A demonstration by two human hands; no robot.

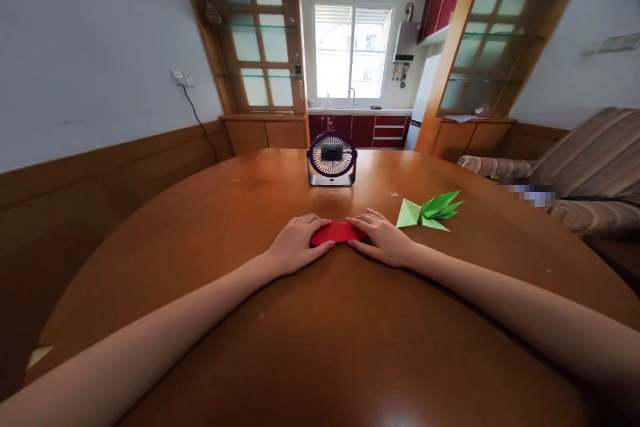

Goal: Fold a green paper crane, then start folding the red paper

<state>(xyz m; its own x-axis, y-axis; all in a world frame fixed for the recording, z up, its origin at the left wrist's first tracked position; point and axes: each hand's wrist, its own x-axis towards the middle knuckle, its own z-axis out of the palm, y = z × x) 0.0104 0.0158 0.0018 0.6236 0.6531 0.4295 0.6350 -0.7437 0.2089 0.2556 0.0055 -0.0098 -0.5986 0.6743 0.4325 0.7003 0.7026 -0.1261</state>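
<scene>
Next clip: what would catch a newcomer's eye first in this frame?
Most striking is the red folded paper at the middle of the round wooden table, pressed flat between the left hand and right hand. Just right of the hands lies a green origami piece with spiky points. Behind them, near the table's far edge, a small purple desk fan faces the camera.

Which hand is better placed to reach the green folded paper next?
Right. The right hand rests on the red paper, just beside the green folded paper; the left hand lies on the far side.
</scene>
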